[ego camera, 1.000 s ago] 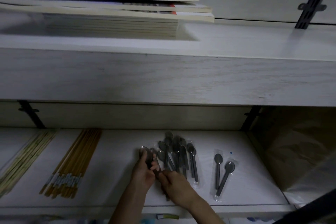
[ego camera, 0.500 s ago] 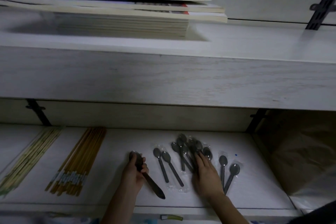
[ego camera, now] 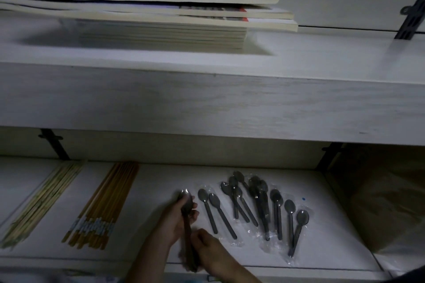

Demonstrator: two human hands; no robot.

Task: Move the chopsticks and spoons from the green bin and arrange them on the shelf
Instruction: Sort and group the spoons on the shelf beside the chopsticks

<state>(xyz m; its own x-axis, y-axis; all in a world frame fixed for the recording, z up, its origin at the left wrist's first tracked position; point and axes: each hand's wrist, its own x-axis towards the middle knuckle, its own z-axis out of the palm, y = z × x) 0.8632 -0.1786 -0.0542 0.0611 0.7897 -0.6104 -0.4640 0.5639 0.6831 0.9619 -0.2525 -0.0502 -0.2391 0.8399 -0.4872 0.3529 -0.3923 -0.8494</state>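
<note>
From my remote seat I read the white shelf point(ego camera: 149, 193) left to right: a bundle of pale chopsticks point(ego camera: 43, 202), then orange chopsticks point(ego camera: 108, 200) with white bands near their front ends, the print too blurred to read. The left hand point(ego camera: 174, 220) curls its fingers point(ego camera: 195, 213) round the neck of a dark spoon point(ego camera: 186, 202), whose bowl shows above them. The right hand point(ego camera: 207, 250) closes its fingers on the handle lower down, at the shelf's front edge. Just right lie the wrapped spoons point(ego camera: 257, 202), dark plastic in clear crinkled sleeves, some side by side, some heaped crosswise. Brown paper point(ego camera: 379, 202) fills the far right.
</note>
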